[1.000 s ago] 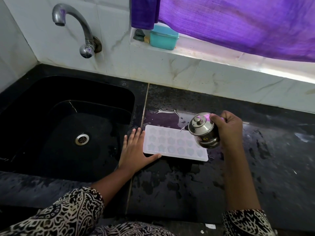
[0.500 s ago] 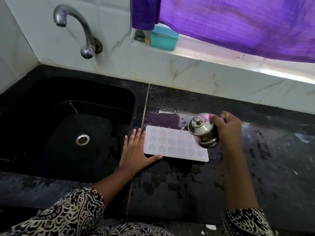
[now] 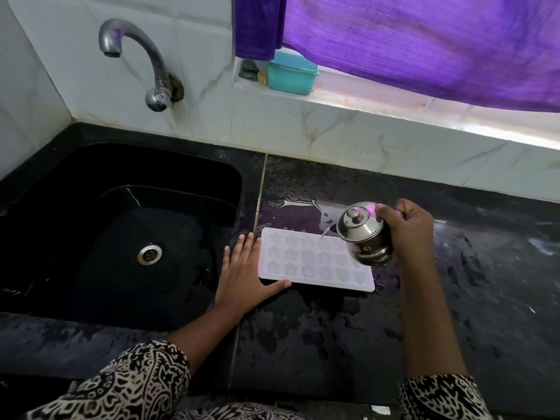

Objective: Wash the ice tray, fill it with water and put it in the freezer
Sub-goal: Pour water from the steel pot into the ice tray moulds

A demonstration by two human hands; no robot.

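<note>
- Patterned black-and-white sleeves (image 3: pixel 130 386) frame the bottom of the view, both forearms reaching out over a wet black worktop (image 3: pixel 318 338).
- The left hand (image 3: pixel 244 274) lies flat and spread, gripping nothing — its fingers rest along the left short edge of the ice tray (image 3: pixel 306 265) and its thumb runs against the near edge.
- The ice tray, white with star-shaped cells, sits flat on the worktop just right of the seam beside the sink (image 3: pixel 91 237); several cells glint with water.
- The right hand (image 3: pixel 406 228) is closed around the handle side of a small steel kettle (image 3: pixel 362 234), held tilted above the tray's far right corner, its lid on and its spout pointing left.
- A thin stream of water (image 3: pixel 324 234) runs from the spout down to the tray's far row.
- A puddle (image 3: pixel 291 212) lies on the worktop just beyond the tray.
- Farther left, the black sink shows its metal drain (image 3: pixel 149 253), with a curved steel tap (image 3: pixel 142 62) on the white-tiled wall above it.
- On the ledge at the back stands a teal box (image 3: pixel 292 74) — a purple curtain (image 3: pixel 424 40) hangs over it.
</note>
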